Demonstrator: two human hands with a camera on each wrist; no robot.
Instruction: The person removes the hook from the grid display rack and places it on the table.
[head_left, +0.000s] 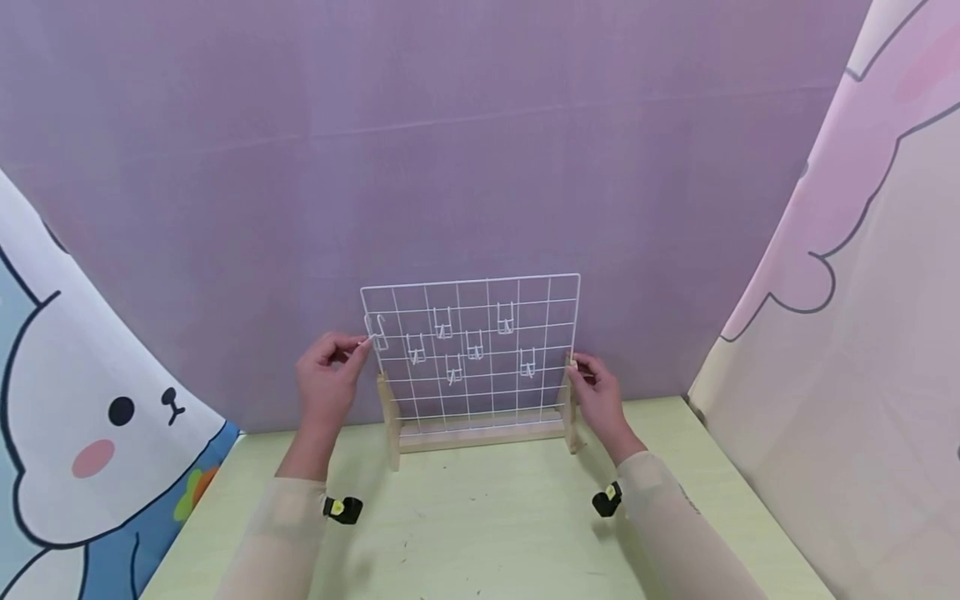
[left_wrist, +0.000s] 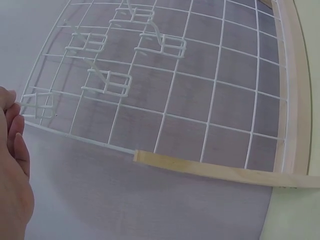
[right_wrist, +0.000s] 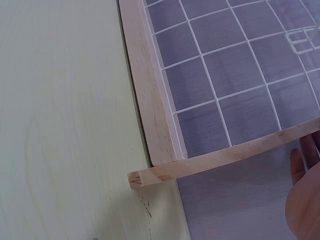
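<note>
Left grip (head_left: 327,375) pinched, right grip (head_left: 596,393) curled

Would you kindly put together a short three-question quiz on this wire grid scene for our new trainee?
1. True or false: the white wire grid lies flat on the green table.
2. Which hand pinches a white hook at the grid's edge?
A. left hand
B. right hand
C. neither
3. Fill in: the grid stands in a ___ stand.

Key:
1. False; it stands upright in its stand.
2. A; the left hand's fingertips pinch the hook at the grid's left edge, while the right hand's fingers hold the stand's right post.
3. Wooden.
</note>
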